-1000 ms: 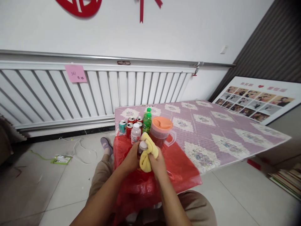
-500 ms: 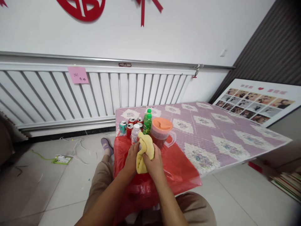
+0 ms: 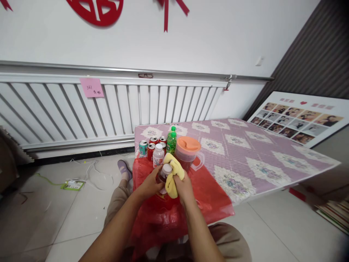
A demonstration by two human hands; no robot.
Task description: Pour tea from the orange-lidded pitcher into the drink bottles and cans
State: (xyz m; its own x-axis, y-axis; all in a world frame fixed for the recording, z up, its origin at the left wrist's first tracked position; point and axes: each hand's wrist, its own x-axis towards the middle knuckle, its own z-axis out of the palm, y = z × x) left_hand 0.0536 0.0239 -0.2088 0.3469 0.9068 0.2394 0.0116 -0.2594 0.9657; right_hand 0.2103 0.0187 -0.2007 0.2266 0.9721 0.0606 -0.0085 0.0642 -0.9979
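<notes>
My left hand (image 3: 149,185) is wrapped round a small dark bottle with a pale cap (image 3: 164,172), held upright over the red plastic sheet (image 3: 209,193). My right hand (image 3: 183,185) grips a yellow cloth (image 3: 173,174) pressed against the bottle's right side. Just behind stand a white bottle (image 3: 158,155), a green bottle (image 3: 171,141), several drink cans (image 3: 149,145) and a jug with an orange lid (image 3: 188,153).
The low table (image 3: 245,160) carries a purple patterned cover and reaches right. A white radiator (image 3: 109,105) with a pink note lines the wall. Cables and a green item (image 3: 72,185) lie on the tiled floor at left. A photo board (image 3: 297,118) leans at right.
The yellow cloth covered the bottle's top half a second ago; it has now slid down to the right side, and the pale cap shows again.
</notes>
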